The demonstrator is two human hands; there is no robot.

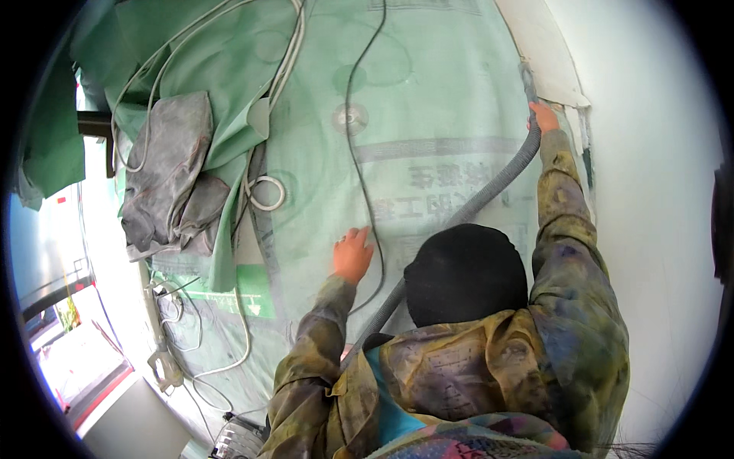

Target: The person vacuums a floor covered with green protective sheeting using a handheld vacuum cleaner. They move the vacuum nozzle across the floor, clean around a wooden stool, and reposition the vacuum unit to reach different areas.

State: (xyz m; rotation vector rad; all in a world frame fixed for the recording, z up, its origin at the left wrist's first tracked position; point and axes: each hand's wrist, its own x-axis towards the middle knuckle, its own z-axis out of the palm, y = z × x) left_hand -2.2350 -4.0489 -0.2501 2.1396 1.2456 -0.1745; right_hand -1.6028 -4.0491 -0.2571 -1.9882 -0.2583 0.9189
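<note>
My right hand (544, 116) is wrapped round a grey corrugated hose (489, 187) near its upper end, beside the foot of the white wall. The hose's narrow tip (526, 70) points away from me along the wall's edge. From my right hand the hose bends down and left and passes behind my dark knee (466, 275). My left hand (353, 256) is over the green floor sheet (428, 84), its fingers apart and nothing in them. A thin black cable (355, 145) runs close by its fingertips.
A dusty grey bag (168, 168) lies at the left among looped white cables (267, 193). A small round disc (350, 118) is on the sheet ahead. The white wall (650, 229) rises close on my right. A plug-like block (164, 371) with cords is at the lower left.
</note>
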